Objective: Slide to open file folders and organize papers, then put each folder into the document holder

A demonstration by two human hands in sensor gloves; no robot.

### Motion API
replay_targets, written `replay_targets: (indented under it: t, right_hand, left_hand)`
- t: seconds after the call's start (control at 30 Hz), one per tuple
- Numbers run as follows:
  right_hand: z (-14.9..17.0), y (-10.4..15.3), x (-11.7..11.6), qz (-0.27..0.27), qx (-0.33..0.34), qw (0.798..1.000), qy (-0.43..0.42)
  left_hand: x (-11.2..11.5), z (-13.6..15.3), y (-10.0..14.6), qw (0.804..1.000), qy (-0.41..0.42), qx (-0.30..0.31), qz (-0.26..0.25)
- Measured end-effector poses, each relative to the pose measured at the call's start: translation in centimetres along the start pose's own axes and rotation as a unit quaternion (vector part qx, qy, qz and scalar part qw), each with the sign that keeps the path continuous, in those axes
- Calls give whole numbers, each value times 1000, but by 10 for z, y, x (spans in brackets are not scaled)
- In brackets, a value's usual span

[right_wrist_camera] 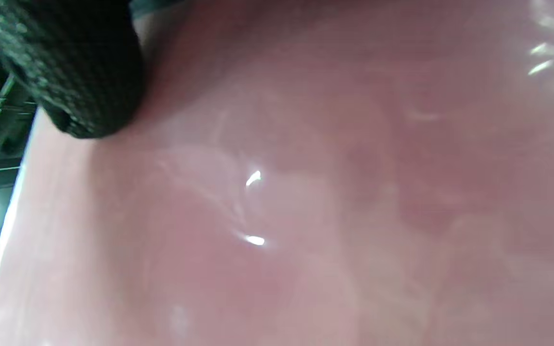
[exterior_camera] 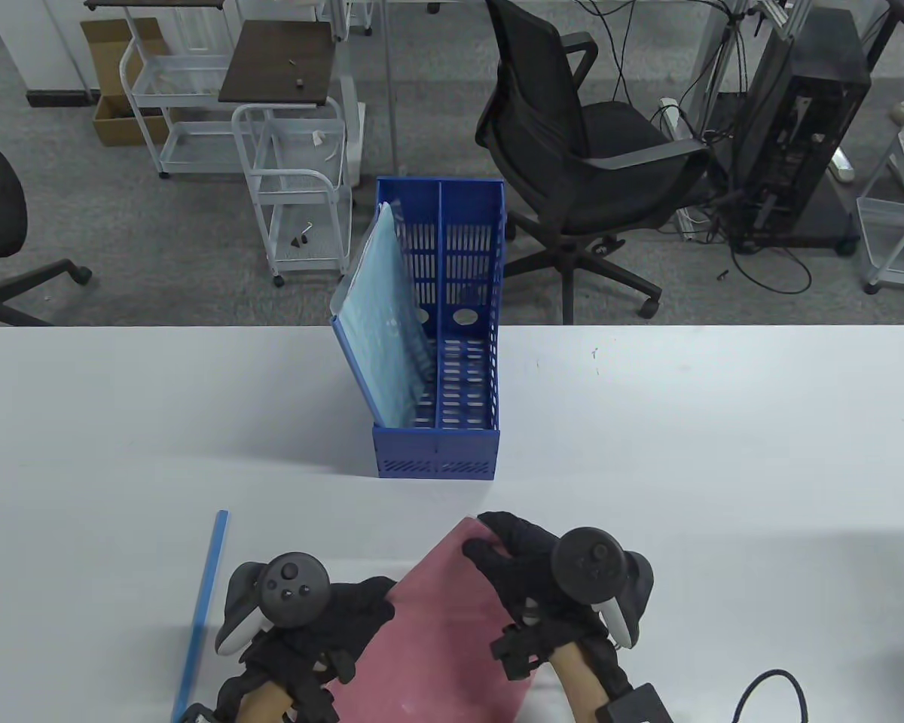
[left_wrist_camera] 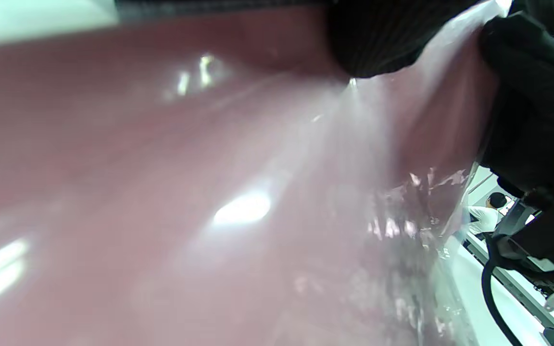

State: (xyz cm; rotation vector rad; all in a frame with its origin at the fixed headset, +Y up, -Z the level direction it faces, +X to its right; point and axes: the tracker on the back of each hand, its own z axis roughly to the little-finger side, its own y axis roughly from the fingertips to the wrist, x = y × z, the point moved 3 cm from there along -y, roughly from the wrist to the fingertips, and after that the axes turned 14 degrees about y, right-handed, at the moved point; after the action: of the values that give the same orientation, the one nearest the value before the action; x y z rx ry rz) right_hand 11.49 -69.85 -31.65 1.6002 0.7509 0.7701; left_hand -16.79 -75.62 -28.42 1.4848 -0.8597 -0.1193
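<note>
A pink file folder is held up off the table near the front edge, and it fills both wrist views. My left hand grips its left edge. My right hand grips its top right corner, fingers curled over the edge. A blue document holder stands at mid-table with two slots. A light blue folder leans in its left slot; the right slot holds nothing. A blue slide bar lies on the table left of my left hand.
A black cable and a black box sit at the front right. Beyond the table's far edge are a black office chair, white carts and a computer tower.
</note>
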Motion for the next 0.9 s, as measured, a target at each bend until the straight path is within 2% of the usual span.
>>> replay_targets:
  t: [0.17,0.37,0.43,0.5,0.6,0.63,0.67,0.7,0.77,0.9]
  right_hand:
    - [3,-7,-11,-7,-24,999,42]
    - [12,-10,-24,-15,-27,998,59]
    - [15,-11,-26,-20,-28,997,68]
    - [19,-11,-28,-15,-30,995,99]
    - [22,-12,-32,-22,-27,991,132]
    - [23,-12,-33,-27,-28,989,143]
    - [24,-12,-33,-27,-28,988,148]
    - [25,-12,-33,-27,-28,988,152]
    - [25,-12,-32,-30,-29,987,155]
    - [27,-12,-30,-28,-28,985,166]
  left_hand:
    - [8,14,-7,997,40,-44,50]
    - [9,19,-9,997,-1,-70,40]
    - [-6,22,-4,997,-6,-82,4]
    - [-32,29,6,993,-3,-99,-68]
    - [-79,42,34,966,-52,-160,-198]
    - [-95,47,46,947,-79,-195,-244]
    - [-104,51,54,933,-95,-224,-264]
    - [-114,60,64,913,-119,-274,-276]
    - [-125,76,74,887,-132,-341,-281]
    - [-124,108,74,863,-115,-427,-244]
